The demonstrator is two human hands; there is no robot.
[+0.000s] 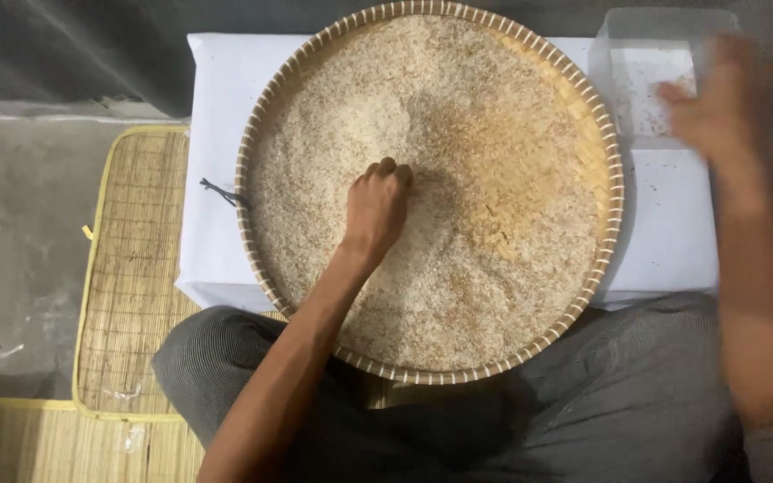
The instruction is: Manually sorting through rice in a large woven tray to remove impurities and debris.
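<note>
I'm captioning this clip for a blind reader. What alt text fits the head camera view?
A person's left hand, fingers curled, presses into rice spread across a round woven tray on a white cloth. The blurred right hand is at a clear plastic container beside the tray. A woven mat lies on the floor.
</note>
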